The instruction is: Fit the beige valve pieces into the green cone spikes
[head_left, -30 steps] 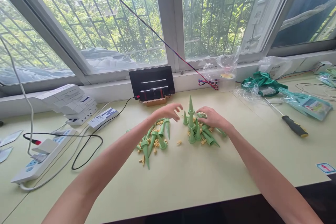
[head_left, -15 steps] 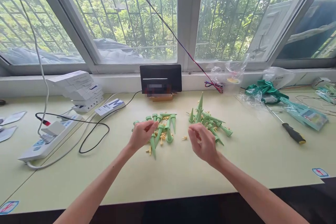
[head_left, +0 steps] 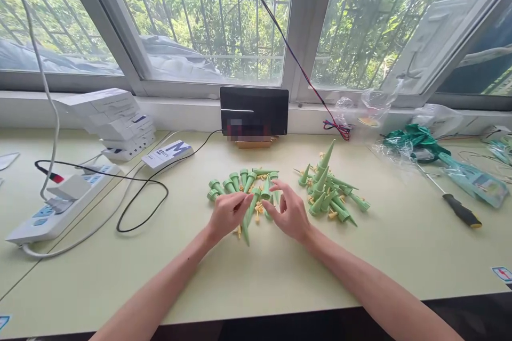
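Green cone-shaped pieces [head_left: 229,185] with small yellow parts [head_left: 257,217] among them lie in a loose group at mid-table. Over the group's near left side is my left hand [head_left: 229,214], its fingers pinched together; what they hold, if anything, is too small to name. My right hand [head_left: 291,212] hovers at the group's right edge, thumb and forefinger apart, with nothing seen between them. A second pile of green cones [head_left: 328,192], also mixed with yellow parts, sits to the right of my right hand.
A dark screen [head_left: 254,112] stands at the back by the window. On the left are a white power strip [head_left: 60,208], cables, a white box [head_left: 168,154] and stacked boxes [head_left: 116,122]. A screwdriver [head_left: 462,210] and green packaging [head_left: 416,141] lie on the right.
My right hand has moved left, from beside the right pile to the left group, and its fingers have spread. My left hand stays pinched over the left group. The view has shifted slightly.
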`<state>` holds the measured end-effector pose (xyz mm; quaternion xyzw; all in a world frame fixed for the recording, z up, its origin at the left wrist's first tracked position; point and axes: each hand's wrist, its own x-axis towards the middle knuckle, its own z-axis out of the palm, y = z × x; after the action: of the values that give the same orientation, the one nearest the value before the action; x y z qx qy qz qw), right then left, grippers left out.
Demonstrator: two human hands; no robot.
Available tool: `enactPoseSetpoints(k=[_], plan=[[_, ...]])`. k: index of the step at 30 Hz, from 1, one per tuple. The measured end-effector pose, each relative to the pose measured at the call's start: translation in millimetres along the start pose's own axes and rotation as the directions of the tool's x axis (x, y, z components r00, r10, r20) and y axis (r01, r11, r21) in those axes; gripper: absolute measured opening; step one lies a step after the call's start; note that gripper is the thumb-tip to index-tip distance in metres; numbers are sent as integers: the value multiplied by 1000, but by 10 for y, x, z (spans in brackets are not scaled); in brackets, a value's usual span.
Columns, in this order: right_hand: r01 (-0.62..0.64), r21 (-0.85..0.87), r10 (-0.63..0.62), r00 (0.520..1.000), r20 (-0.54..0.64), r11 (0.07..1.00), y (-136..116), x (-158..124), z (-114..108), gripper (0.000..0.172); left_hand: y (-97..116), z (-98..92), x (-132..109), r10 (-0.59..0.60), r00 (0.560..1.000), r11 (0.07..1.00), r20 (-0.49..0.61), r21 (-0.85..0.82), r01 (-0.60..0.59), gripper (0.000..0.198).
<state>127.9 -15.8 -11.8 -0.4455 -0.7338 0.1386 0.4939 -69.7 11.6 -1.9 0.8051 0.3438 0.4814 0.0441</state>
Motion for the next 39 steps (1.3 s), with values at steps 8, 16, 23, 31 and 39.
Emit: enactPoseSetpoints(k=[8, 16, 23, 31, 39], plan=[[-52, 78, 45, 994, 96, 996, 47, -30, 0, 28, 91, 39, 14, 68, 998, 997, 15, -19, -68, 44], [-23, 124, 6, 990, 141, 992, 91, -51, 20, 19, 183, 59, -53, -6, 992, 999, 127, -39, 11, 13], [43, 221, -35, 999, -39, 974, -9, -60, -33, 15, 219, 30, -61, -34, 972, 994, 232, -90, 56, 17], [33, 257, -20, 998, -51, 966, -99, -99, -92, 18, 213, 47, -85, 6, 946, 999, 323, -47, 10, 31], [-6, 385, 10, 1000, -9, 923, -119, -114, -86, 20, 306, 48, -81, 8, 939, 999, 345, -45, 8, 24]])
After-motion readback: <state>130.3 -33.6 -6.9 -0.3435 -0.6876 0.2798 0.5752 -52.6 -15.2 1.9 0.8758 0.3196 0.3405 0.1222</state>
